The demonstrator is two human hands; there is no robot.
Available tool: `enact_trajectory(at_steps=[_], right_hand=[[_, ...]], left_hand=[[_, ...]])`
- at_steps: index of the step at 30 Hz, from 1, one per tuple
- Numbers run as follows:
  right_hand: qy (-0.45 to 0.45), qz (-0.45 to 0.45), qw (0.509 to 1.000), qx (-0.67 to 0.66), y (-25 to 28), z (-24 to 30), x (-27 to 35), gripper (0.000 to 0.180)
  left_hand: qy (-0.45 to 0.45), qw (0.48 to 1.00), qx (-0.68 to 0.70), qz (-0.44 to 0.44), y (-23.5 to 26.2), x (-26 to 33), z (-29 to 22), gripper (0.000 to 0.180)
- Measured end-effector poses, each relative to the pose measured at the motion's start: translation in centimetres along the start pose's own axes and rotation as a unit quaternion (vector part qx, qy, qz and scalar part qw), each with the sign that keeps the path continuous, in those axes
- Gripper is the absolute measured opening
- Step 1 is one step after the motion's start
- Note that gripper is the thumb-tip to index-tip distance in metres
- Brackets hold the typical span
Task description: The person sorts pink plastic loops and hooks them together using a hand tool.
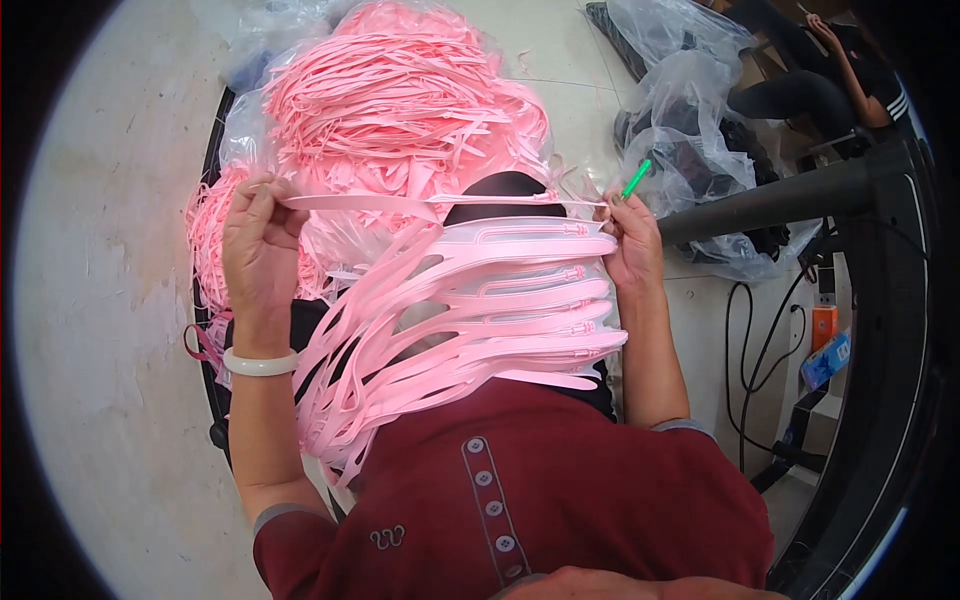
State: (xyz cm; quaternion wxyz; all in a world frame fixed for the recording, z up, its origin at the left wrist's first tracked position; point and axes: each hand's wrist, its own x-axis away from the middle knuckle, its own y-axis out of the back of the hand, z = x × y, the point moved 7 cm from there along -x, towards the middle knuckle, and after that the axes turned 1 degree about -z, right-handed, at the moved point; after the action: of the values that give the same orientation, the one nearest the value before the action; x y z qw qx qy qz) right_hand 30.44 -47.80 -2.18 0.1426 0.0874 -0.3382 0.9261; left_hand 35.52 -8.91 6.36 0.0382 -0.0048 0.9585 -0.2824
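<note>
Between my two hands a narrow pink strap [370, 203] is stretched across my lap. My left hand [258, 240] pinches its left end, fingers closed. My right hand [632, 240] is closed at the other end and also holds a slim bright green tool [636, 180], whose tip is too small to make out. Below the stretched strap, a bundle of pink straps [480, 345] lies across my lap in rows, looped ends to the left and small pink adjuster sliders [575, 272] to the right. Whitish translucent sheeting shows between the rows.
Large heaps of loose pink straps [390, 100] in clear plastic stand ahead. Clear bags with black contents [690, 140] lie far right, near a seated person [850, 75]. A black metal frame [780, 203], cables [745, 370], an orange box [824, 328] and a blue box [827, 360] are at right.
</note>
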Motion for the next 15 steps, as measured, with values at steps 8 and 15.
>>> enact_trajectory(at_steps=[8, 15], right_hand=[[0.013, 0.045, 0.998, 0.037, -2.5, 0.5, -0.2, 0.007], [0.078, 0.069, 0.992, 0.077, -4.3, 2.0, -0.2, 0.010]], left_hand=[[0.178, 0.974, -0.117, 0.079, -4.1, 1.1, 7.9, 0.037], [0.101, 0.874, -0.432, 0.197, -6.8, 2.5, 10.4, 0.030]])
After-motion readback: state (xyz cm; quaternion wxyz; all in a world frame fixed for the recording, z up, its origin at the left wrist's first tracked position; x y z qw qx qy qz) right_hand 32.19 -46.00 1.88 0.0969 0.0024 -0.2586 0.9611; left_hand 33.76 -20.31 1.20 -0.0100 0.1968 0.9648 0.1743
